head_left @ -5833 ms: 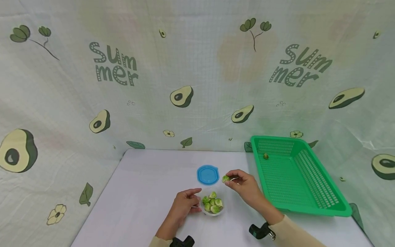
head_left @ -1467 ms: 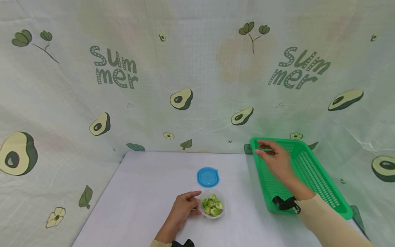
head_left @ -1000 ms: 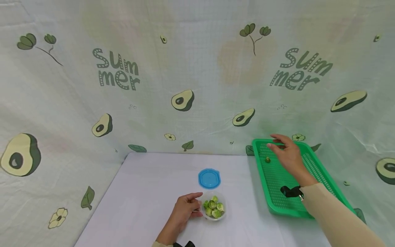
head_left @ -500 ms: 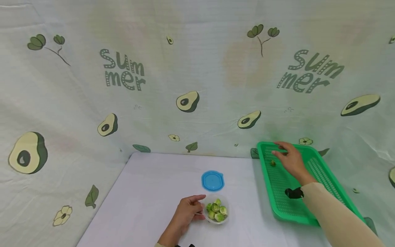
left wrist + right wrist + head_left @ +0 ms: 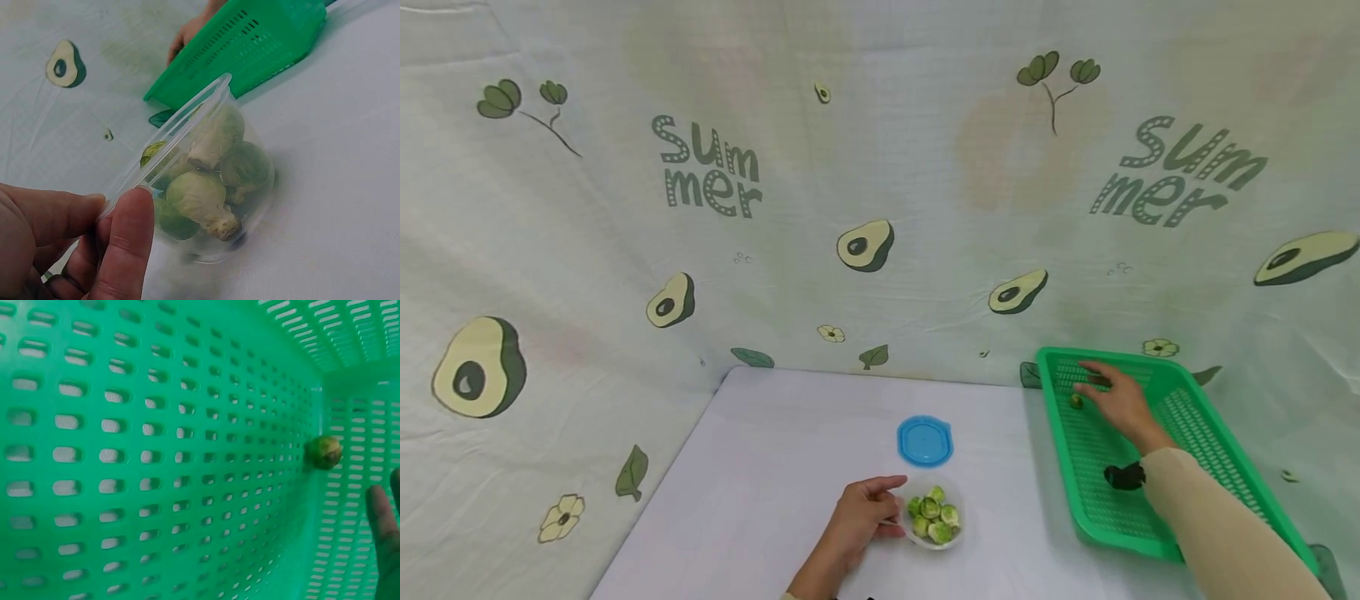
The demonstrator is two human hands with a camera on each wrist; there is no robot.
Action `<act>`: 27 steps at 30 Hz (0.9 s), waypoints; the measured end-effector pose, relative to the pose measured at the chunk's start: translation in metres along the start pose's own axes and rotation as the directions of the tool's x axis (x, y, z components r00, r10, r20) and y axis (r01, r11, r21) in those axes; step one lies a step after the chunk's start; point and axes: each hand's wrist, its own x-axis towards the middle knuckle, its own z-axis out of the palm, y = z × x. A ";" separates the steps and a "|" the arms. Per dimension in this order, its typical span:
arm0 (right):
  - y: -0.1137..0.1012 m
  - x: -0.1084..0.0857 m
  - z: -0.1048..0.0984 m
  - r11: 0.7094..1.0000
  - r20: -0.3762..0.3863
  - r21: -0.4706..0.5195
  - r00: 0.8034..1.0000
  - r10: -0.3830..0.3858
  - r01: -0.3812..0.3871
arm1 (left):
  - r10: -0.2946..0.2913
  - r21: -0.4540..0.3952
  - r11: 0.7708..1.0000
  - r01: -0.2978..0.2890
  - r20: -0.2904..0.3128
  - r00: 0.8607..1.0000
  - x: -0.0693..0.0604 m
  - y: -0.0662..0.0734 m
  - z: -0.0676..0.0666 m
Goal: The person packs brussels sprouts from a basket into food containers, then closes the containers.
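Observation:
In the head view my left hand (image 5: 865, 517) pinches the rim of a small clear plastic tub (image 5: 226, 84) holding several Brussels sprouts (image 5: 940, 532). The left wrist view shows thumb and fingers on that rim, and the sprouts (image 5: 197, 194) through the wall. My right hand (image 5: 1122, 404) reaches into the green plastic basket (image 5: 1067, 467), fingers spread and nothing between them. Close to its fingertips, apart from them, a single Brussels sprout (image 5: 329, 452) lies in the basket's far left corner. In the right wrist view only some fingers (image 5: 382, 519) show at the right edge.
A blue lid (image 5: 925, 441) lies flat on the white table (image 5: 805, 450) behind the tub. The perforated basket walls rise around my right hand. A patterned cloth (image 5: 820, 167) hangs behind the table.
Seconds ago my right hand pinched a sprout near the tub; since then it has moved to the basket, without it. It has just lowered toward the lone sprout. My left hand stays on the tub.

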 end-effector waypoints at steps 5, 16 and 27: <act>0.010 0.001 -0.003 1.000 0.056 -0.022 0.998 -0.005 0.006 | 0.006 0.003 1.000 -0.006 0.001 1.000 -0.001 0.001 0.001; 0.022 0.001 0.002 0.997 0.186 -0.065 0.982 -0.024 0.037 | 0.006 -0.005 1.000 -0.006 0.008 1.000 -0.001 0.000 0.003; 0.011 0.001 0.005 1.000 0.154 0.022 0.988 0.009 -0.012 | 0.003 0.004 1.000 -0.003 -0.007 1.000 0.000 -0.001 0.002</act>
